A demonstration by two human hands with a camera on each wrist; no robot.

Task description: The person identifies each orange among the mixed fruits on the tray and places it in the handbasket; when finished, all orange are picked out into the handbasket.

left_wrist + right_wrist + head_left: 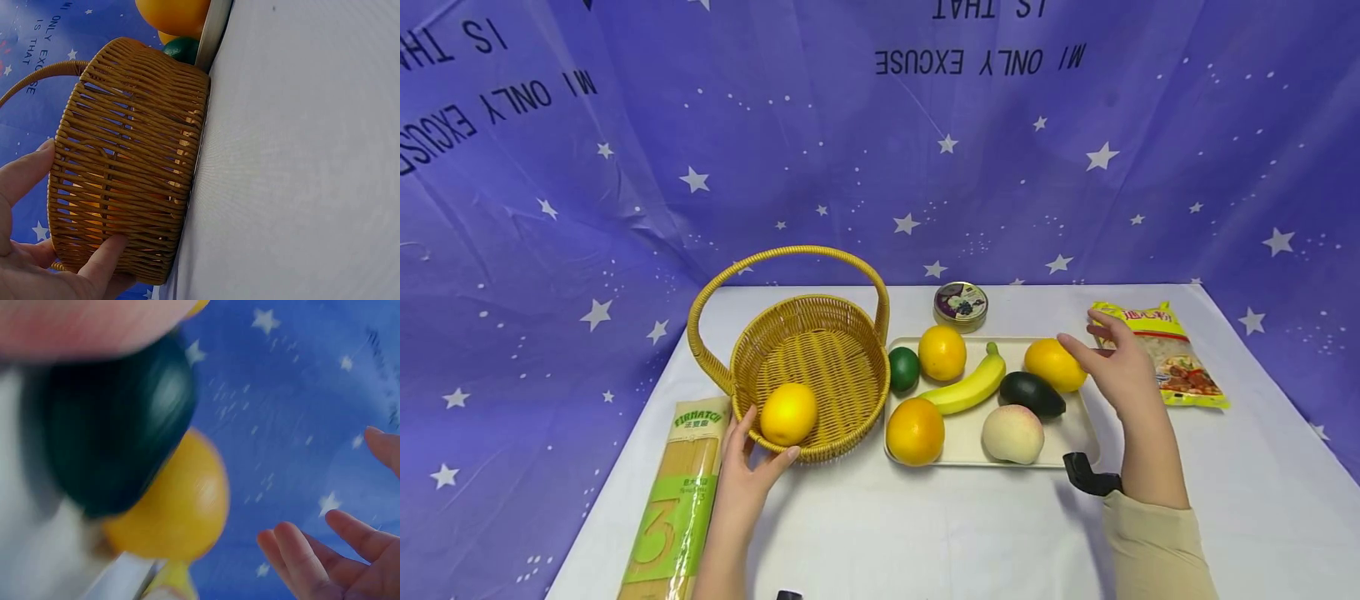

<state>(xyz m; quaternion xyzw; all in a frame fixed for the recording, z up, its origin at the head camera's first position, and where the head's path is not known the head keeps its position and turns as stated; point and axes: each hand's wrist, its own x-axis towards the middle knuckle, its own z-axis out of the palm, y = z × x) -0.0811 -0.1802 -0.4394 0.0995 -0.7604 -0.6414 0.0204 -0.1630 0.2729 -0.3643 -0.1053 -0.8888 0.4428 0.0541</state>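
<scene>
A round wicker basket [827, 367] with a tall arched handle stands on the left, one orange [788, 414] inside it near the front. My left hand [752, 467] holds the basket at its near left side; in the left wrist view the thumb is at the rim and a finger lies against the woven wall. To the right, my right hand [1123, 367] hovers with spread fingers beside a yellow-orange fruit [1051, 364] at the tray's far right corner, holding nothing. On the tray [955, 457] near it are a dark avocado [1032, 393] and a pale peach [1012, 434].
Also on the tray are a banana [966, 387], two oranges, one being the front orange [915, 432], and a green fruit [903, 369]. A round tin [961, 306] stands behind, a yellow food packet [1180, 358] at right, and a spaghetti pack [673, 508] at left.
</scene>
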